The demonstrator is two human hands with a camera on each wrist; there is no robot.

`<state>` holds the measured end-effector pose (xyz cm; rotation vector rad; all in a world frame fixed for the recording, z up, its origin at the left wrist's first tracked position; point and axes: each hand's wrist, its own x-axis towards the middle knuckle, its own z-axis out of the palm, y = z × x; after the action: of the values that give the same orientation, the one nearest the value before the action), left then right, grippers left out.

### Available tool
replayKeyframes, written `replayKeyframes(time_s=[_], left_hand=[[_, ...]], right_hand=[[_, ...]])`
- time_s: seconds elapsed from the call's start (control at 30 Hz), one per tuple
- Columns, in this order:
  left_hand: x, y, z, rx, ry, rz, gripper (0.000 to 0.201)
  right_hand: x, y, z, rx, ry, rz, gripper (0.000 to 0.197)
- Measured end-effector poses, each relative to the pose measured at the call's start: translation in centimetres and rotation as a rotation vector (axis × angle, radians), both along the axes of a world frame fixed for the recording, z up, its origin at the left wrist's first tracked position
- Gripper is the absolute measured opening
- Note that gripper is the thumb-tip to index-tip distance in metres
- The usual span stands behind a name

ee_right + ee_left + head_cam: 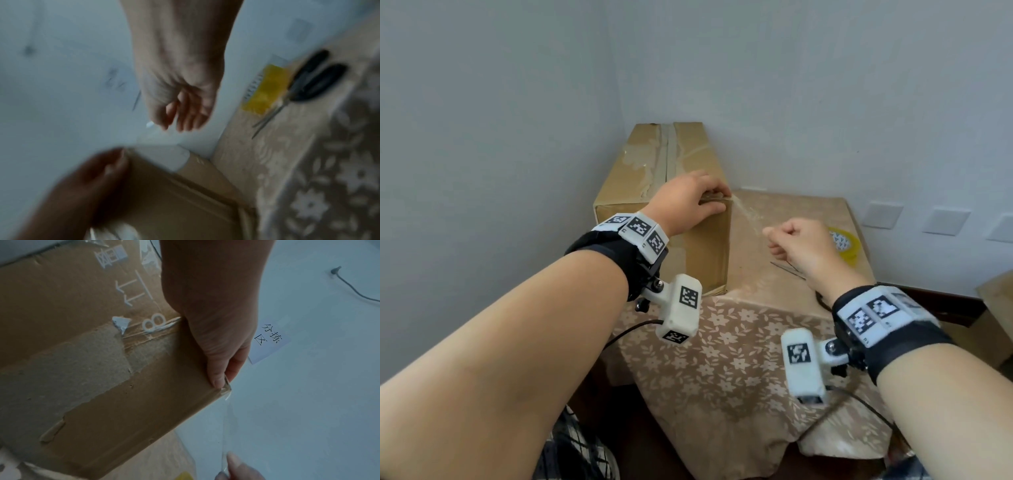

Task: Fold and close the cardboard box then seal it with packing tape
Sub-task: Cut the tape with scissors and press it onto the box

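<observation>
Your right hand (799, 245), nearest you, pinches a clear tape strip (748, 214) stretched from the cardboard box (654, 192) on the table (722, 342). Your left hand (688, 202) pins its end at the top corner. Pull unevenly and it could twist or peel free.

The right wrist view is smeared with motion — the scissors (304, 91) and yellow tape roll (265, 89) show only as soft shapes. In the head view the right hand (799, 246) covers part of that roll — its fingertips curl out of sight.
</observation>
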<state>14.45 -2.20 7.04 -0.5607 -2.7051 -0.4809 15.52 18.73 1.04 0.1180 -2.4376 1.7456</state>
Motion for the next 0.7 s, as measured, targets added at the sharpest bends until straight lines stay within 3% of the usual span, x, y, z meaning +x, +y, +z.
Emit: replayKeyframes(time_s=[0.07, 0.13, 0.23, 0.43, 0.5, 0.6, 0.7], left_hand=[[0.0, 0.0, 0.0, 0.007, -0.004, -0.001, 0.027], [-0.1, -0.1, 0.0, 0.017, -0.004, -0.002, 0.027], [-0.1, 0.0, -0.1, 0.001, 0.004, 0.008, 0.027], [0.0, 0.1, 0.0, -0.013, 0.010, 0.010, 0.028], [0.0, 0.1, -0.1, -0.013, 0.019, 0.007, 0.028], [-0.1, 0.1, -0.1, 0.001, 0.020, 0.009, 0.029], [-0.2, 0.0, 0.0, 0.005, 0.008, 0.014, 0.029]], right_hand=[[-0.6, 0.9, -0.4, -0.526, -0.338, -0.023, 0.014], [-1.4, 2.2, -1.1, -0.652, -0.448, -0.156, 0.014], [-1.7, 2.2, -1.7, -0.326, -0.242, -0.223, 0.011], [0.5, -3.3, 0.6, 0.137, 0.724, -0.157, 0.021], [0.4, -4.4, 1.3, 0.365, 0.810, -0.136, 0.033], [0.2, -4.6, 1.0, 0.782, 0.710, -0.061, 0.056], [0.2, -3.8, 0.1, 0.843, 0.744, -0.059, 0.066]])
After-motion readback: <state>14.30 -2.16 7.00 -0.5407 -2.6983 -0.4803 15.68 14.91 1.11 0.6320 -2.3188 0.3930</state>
